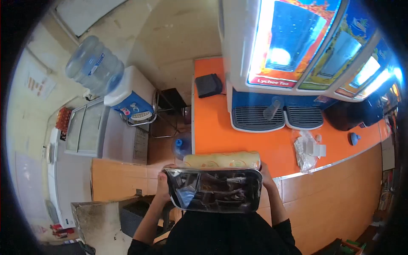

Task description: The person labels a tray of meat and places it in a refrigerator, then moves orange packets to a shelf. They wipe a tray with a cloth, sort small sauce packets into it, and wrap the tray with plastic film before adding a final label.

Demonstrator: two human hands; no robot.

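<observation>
Both of my hands grip a black rectangular tray (pixel 214 170) in front of my body. Dark packets and a bluish packet lie inside it under shiny, see-through plastic. My left hand (pixel 163 182) is closed around the tray's left side, thumb toward the rim. On the opposite side my right hand (pixel 265 175) has its fingers wrapped behind the edge, partly hidden. A pale yellow roll (pixel 222 160) with orange print lies along the tray's far rim, its right end close to my right hand, overlapping the orange counter's edge in this view.
The orange counter (pixel 212 131) holds a lit drink dispenser (pixel 272 83), drip trays with a plastic cup (pixel 272 109), a plastic bag of white items (pixel 307 151) and a dark box (pixel 208 85). At left stand a water dispenser (pixel 129 95) and a freezer (pixel 87 129); a bottle (pixel 182 146) is on the floor.
</observation>
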